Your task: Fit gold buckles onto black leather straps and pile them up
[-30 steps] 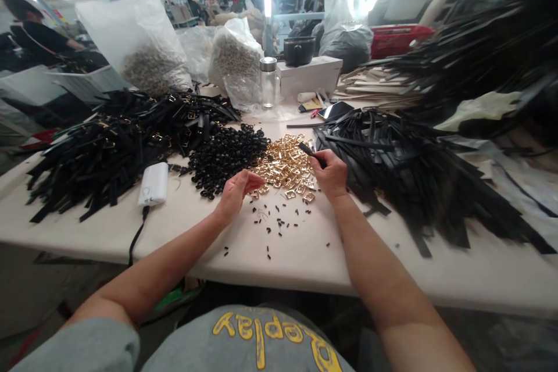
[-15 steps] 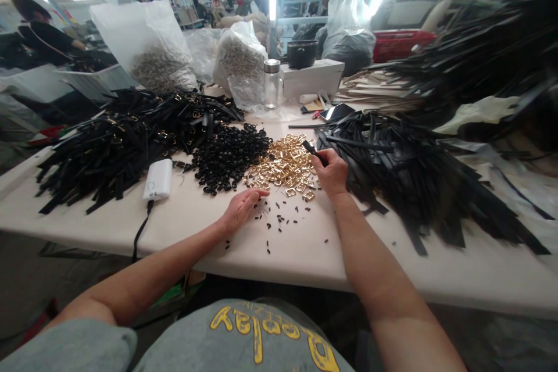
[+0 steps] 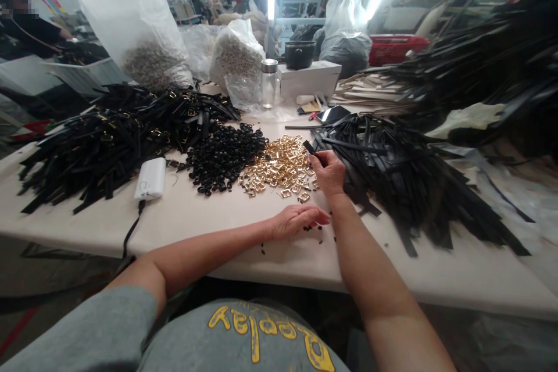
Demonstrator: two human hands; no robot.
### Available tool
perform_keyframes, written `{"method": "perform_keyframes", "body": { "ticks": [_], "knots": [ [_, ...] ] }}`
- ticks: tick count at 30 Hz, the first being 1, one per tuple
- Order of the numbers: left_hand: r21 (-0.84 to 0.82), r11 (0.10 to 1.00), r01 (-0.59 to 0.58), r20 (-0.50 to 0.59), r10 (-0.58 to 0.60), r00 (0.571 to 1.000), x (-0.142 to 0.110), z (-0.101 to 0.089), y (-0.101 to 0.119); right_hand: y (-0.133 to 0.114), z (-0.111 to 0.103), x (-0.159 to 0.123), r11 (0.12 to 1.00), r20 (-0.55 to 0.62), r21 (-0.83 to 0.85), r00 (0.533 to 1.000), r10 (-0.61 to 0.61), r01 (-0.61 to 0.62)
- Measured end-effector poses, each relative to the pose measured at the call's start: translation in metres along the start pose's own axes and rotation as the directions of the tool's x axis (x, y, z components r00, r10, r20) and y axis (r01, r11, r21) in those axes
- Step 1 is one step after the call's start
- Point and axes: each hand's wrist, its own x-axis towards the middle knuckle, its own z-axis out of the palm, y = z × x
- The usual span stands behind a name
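Observation:
My left hand (image 3: 299,221) lies low on the table with its fingers stretched out to the right, close to my right forearm. Small black bits (image 3: 320,229) lie around and partly under its fingers. My right hand (image 3: 329,171) is closed on a black strap (image 3: 308,147), whose end sticks out toward the upper left. Just left of that hand is a heap of gold buckles (image 3: 279,165). Beside the buckles sits a pile of small black loops (image 3: 222,157). Black straps (image 3: 383,157) are heaped to the right of my right hand.
Straps with gold buckles (image 3: 104,139) are piled at the left. A white power bank (image 3: 150,179) with a black cable lies in front of them. Behind stand a glass bottle (image 3: 269,84), a white box (image 3: 309,78) and filled plastic bags (image 3: 239,55). A phone (image 3: 333,114) lies near the straps.
My left hand has swept right across the table, and the scattered black bits have moved with it toward my right forearm. My right hand still holds the strap at nearly the same place.

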Motion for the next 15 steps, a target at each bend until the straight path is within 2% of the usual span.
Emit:
{"method": "perform_keyframes", "body": {
  "ticks": [1, 3, 6, 8, 10, 13, 15],
  "knots": [
    [-0.037, 0.999, -0.006, 0.014, 0.006, 1.000, -0.002, -0.002, 0.001, 0.000, 0.000, 0.000, 1.000, -0.001, -0.002, 1.000, 0.004, -0.004],
    [0.006, 0.999, -0.035, -0.018, 0.035, 0.999, -0.013, -0.015, 0.005, 0.000, -0.001, 0.000, 1.000, 0.006, -0.012, 1.000, 0.013, -0.013],
    [0.256, 0.964, -0.078, -0.100, 0.106, 0.989, -0.049, -0.048, 0.010, -0.002, -0.001, 0.000, 0.999, 0.034, -0.030, 0.999, 0.024, -0.023],
    [0.419, 0.906, -0.066, -0.087, 0.112, 0.990, -0.080, -0.068, 0.012, -0.003, -0.001, 0.000, 0.999, 0.036, -0.035, 0.999, 0.023, -0.022],
    [0.529, 0.848, -0.030, -0.061, 0.073, 0.995, -0.107, -0.080, 0.012, -0.004, 0.000, -0.001, 1.000, 0.026, -0.027, 1.000, 0.015, -0.015],
    [0.674, 0.739, 0.024, -0.042, 0.005, 0.999, -0.126, -0.075, 0.009, -0.002, 0.003, -0.001, 1.000, 0.014, 0.000, 1.000, 0.014, -0.014],
    [0.735, 0.678, 0.006, 0.024, -0.035, 0.999, -0.118, -0.059, 0.005, 0.001, 0.004, -0.001, 1.000, 0.008, 0.017, 1.000, 0.018, -0.018]
  ]
}}
